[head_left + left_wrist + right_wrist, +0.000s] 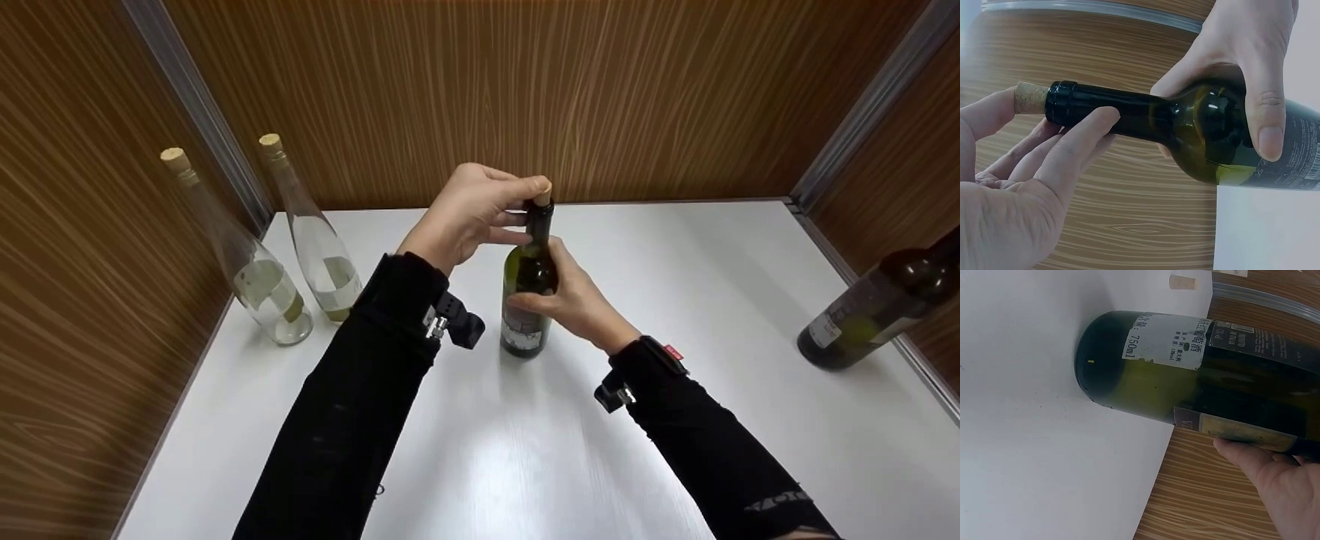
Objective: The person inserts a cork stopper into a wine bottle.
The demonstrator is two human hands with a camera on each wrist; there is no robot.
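A dark green bottle (pixel 529 292) stands upright on the white table (pixel 480 450), roughly at its centre. The right hand (pixel 574 296) wraps the bottle's shoulder, fingers curled round the glass and thumb across the front. The left hand (pixel 472 210) is at the neck, its fingertips pinching the cork (pixel 543 193) that projects from the mouth. Left of the bottle, against the wood wall, stand two clear corked bottles (pixel 259 277) (pixel 319 255), side by side. Well right of the bottle, at the table edge, stands another dark bottle (pixel 874 311).
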